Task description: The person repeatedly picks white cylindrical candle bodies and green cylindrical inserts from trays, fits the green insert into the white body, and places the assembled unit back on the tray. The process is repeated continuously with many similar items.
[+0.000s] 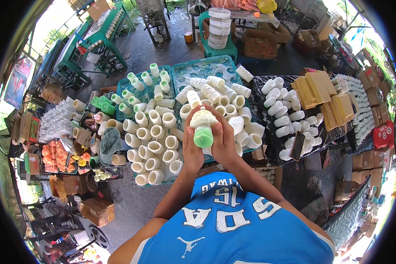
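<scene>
Candle mould (pixel 203 127), a pale cream lump on top with a bright green cup-shaped base below, sits upright between both hands just in front of the person's chest, over the near edge of the teal trays. Going by size, the widest thing around it is the dark wet concrete floor (pixel 158 44), running far toward a green metal bench (pixel 102 35) at the far left. Next come the two teal plastic trays (pixel 198 68), side by side, loaded with short white tubes (pixel 156 132), some upright with open mouths and some tipped over; a few green tubes (pixel 104 104) lie at the left tray's far-left corner. To the right, a black sheet (pixel 312 127) carries more white tubes, a stack of yellow-brown slabs (pixel 321 92) and a dark phone (pixel 297 145). Far off stands a pile of white rings (pixel 218 27) on a green stool, with cardboard boxes (pixel 260 43) beside it. At the left, orange pieces (pixel 53 156) fill a small crate, and a grey-green cloth (pixel 109 143) lies draped near them. The left hand (pixel 192 147) presses its palm and fingers against the mould's left side, the right hand (pixel 224 141) wraps the right side, so both are clamped on it with the green base showing between the thumbs.
</scene>
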Action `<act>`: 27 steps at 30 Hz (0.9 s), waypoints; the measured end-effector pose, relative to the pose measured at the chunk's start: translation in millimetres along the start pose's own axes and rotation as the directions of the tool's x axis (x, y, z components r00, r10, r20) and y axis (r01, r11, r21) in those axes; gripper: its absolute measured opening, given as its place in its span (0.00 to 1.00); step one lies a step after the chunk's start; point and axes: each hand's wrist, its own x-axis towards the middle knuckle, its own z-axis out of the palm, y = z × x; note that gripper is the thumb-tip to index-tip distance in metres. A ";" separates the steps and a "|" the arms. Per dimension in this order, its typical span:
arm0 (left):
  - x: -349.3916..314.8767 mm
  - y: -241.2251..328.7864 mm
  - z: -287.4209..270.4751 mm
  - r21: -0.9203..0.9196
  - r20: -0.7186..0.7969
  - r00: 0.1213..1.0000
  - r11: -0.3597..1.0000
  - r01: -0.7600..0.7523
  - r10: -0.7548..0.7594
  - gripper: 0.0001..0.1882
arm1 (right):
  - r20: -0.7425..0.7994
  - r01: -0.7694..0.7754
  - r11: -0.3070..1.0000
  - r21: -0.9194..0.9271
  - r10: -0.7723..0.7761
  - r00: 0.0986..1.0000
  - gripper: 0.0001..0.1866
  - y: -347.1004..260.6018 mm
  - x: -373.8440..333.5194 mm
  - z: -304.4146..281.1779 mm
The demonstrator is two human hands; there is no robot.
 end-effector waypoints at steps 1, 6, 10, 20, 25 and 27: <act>0.1 1.4 1.4 0.037 -0.017 1.000 0.999 -0.026 0.026 0.37 | -0.035 0.019 0.997 -0.069 -0.021 0.999 0.30 -4.2 -0.9 1.2; -0.6 -2.1 4.5 0.028 -0.154 0.986 0.998 -0.062 0.066 0.34 | -0.096 0.182 0.935 -0.305 -0.220 0.971 0.25 -6.8 0.4 5.6; -0.3 -0.6 3.7 -0.167 -0.128 0.992 0.986 -0.028 0.007 0.33 | -0.099 0.242 0.915 -0.322 -0.287 0.953 0.24 -0.4 -0.5 6.0; 2.4 5.7 5.2 -0.447 0.145 0.984 0.881 0.154 -0.099 0.41 | -0.010 -0.049 0.958 0.283 0.054 0.998 0.34 1.5 -9.4 14.3; 3.1 4.5 2.8 -0.360 0.096 0.992 0.926 0.117 -0.088 0.35 | -0.024 0.028 0.994 0.109 -0.025 0.999 0.29 -7.6 -2.6 6.6; 2.9 2.3 5.4 -0.334 0.041 0.995 0.938 0.097 -0.088 0.33 | -0.119 0.080 0.996 0.034 -0.076 0.990 0.27 -0.6 -4.4 8.8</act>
